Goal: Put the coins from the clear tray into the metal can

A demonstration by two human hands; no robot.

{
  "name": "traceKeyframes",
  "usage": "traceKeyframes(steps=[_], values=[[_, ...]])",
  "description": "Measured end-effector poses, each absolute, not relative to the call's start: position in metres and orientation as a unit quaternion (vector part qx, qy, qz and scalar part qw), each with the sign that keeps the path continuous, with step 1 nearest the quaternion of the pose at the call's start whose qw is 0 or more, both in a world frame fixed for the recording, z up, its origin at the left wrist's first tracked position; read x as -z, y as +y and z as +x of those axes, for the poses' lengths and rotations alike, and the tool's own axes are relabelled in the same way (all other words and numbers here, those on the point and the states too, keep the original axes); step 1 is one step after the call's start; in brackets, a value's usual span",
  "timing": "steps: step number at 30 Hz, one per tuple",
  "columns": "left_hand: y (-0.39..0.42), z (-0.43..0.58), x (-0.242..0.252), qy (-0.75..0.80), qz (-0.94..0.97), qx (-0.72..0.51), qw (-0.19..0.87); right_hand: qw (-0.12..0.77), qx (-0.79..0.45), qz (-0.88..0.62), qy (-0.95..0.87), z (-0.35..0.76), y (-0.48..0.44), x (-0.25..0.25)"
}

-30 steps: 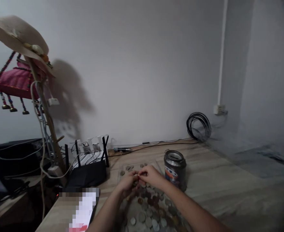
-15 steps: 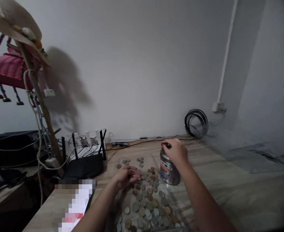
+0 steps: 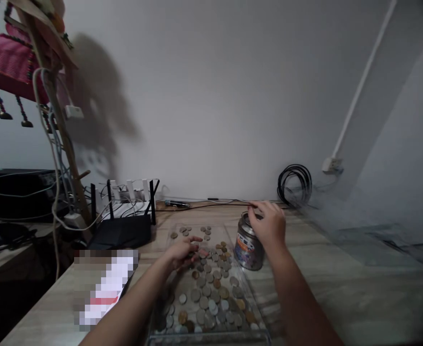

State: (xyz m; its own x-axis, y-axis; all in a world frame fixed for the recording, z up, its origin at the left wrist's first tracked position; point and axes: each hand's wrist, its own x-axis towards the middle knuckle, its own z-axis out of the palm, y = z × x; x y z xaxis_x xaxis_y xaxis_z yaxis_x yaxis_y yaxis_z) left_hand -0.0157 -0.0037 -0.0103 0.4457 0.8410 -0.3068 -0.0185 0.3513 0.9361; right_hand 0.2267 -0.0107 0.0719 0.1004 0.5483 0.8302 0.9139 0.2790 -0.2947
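Many loose coins (image 3: 206,290) lie spread over a clear plastic tray (image 3: 249,337), silver-coloured and brassy ones mixed. My left hand (image 3: 182,252) hovers over the coins at the tray's left side, palm turned inward and fingers apart; I make out nothing held in it. A round metal can (image 3: 247,251) with a printed label stands upright at the tray's right edge, its top uncovered. Above the right side of its rim is my right hand (image 3: 271,225), thumb and fingers apart, with nothing visible between them. The can's inside is mostly hidden.
A black router (image 3: 125,233) with antennas and cables stands to the left. Nearer is a blurred white-and-red item (image 3: 106,283). A marker-like tube (image 3: 177,204) lies by the wall, and a coil of black cable (image 3: 294,185) leans at the back right.
The fingers of my right hand have spread from a pinch over the can's mouth, and the hand has shifted slightly right. My left hand stays over the coins. The view has tilted.
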Motion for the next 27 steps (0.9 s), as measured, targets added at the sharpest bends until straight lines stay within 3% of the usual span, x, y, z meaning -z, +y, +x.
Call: traceKeyframes(steps=[3, 9, 15, 17, 22, 27], values=[[-0.006, -0.015, 0.009, 0.402, 0.510, -0.315, 0.692, 0.498, 0.136, -0.482, -0.708, 0.192, -0.018, -0.062], [-0.010, -0.012, 0.006, 0.372, 0.541, -0.356, 0.665, 0.317, -0.102, -0.428, -0.840, 0.137, -0.013, -0.018], [-0.011, -0.010, 0.008, 0.332, 0.547, -0.345, 0.687, 0.314, -0.243, -0.422, -0.815, 0.134, -0.006, -0.007], [-0.011, -0.011, 0.008, 0.330, 0.537, -0.330, 0.703, 0.339, -0.190, -0.435, -0.813, 0.137, -0.009, -0.014], [-0.006, -0.014, 0.008, 0.416, 0.447, -0.302, 0.732, 0.419, 0.109, -0.495, -0.754, 0.172, -0.016, -0.049], [-0.001, -0.016, 0.010, 0.418, 0.377, -0.341, 0.753, 0.401, 0.170, -0.627, -0.646, 0.231, -0.004, -0.066]])
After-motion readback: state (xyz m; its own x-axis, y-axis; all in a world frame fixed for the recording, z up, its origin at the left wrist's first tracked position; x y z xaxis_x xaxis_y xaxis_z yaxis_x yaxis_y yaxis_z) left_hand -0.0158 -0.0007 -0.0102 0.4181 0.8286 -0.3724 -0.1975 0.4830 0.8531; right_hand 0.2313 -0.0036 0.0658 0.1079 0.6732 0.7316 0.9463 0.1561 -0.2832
